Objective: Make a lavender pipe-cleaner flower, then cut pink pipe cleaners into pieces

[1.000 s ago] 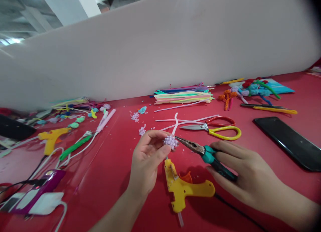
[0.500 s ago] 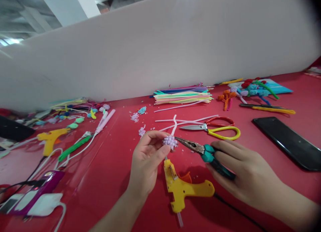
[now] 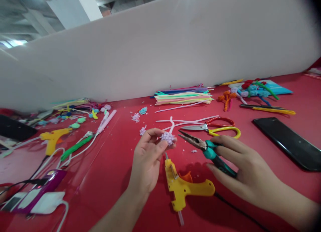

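My left hand (image 3: 147, 158) pinches a small lilac fuzzy flower (image 3: 167, 137) between thumb and fingertips, above the red table (image 3: 112, 165). My right hand (image 3: 240, 165) grips the teal handles of long-nose pliers (image 3: 203, 146). The rusty jaws point left, a short way from the flower and not touching it. A yellow glue gun (image 3: 184, 187) lies on the table just below both hands, nozzle pointing away from me.
Red-and-yellow scissors (image 3: 215, 126) and white pipe cleaners (image 3: 180, 121) lie behind the hands. A stack of coloured pipe cleaners (image 3: 183, 96) sits by the white wall. A black phone (image 3: 288, 143) lies right. A second yellow glue gun (image 3: 52, 138), cables and a purple device (image 3: 37, 192) are left.
The pliers' jaws have drawn back from the lilac flower, leaving a small gap. My left hand has lifted and turned the flower slightly.
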Available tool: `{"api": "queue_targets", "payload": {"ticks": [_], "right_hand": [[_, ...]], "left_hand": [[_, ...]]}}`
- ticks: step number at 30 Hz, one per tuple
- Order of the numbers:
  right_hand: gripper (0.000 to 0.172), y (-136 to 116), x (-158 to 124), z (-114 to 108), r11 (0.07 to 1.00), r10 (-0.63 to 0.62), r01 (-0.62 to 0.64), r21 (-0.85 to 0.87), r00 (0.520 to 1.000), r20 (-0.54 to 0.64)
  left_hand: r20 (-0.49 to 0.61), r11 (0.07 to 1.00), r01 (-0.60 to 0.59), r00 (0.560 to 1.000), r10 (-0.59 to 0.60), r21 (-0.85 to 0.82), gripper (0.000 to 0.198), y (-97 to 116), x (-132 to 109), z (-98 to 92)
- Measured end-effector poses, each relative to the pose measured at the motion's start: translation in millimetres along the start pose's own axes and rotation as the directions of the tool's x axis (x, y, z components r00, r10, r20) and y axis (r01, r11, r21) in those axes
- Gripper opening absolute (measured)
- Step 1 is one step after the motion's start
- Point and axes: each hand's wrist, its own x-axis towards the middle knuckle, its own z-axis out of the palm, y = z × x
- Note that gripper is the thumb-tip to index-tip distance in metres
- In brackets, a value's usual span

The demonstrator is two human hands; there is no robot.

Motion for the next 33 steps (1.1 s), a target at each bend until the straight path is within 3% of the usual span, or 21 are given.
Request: {"api": "queue_targets", "payload": {"ticks": [7,22,27,33], "right_hand": [[0.004,2.7,-1.4,1.6,0.998,0.01,-0.015,0.055,0.997,0.081],[0.015,-1.0,-1.3,1.0,0.997,-0.004,-0.001,0.076,0.997,0.075],[0.012,-0.6,-3.0,1.6,1.0,-0.01,0.01,0.003,0.996,0.087],[0.013,-0.3,-4.5,5.5,0.969,-0.096,0.092,-0.228,0.995,-0.006]], "left_hand": [[0.023,1.0,0.005,1.0,-0.004,-0.018,0.018,0.5,-0.6,0.3],[0.036,1.0,-0.006,0.999,0.005,0.021,0.019,-1.2,-2.5,-0.4],[0.025,0.999,-0.003,1.0,0.003,0.035,0.018,-1.2,-3.3,0.7],[0.024,0.999,-0.017,1.0,0.016,0.037,0.019,-2.9,-3.3,3.0]]}}
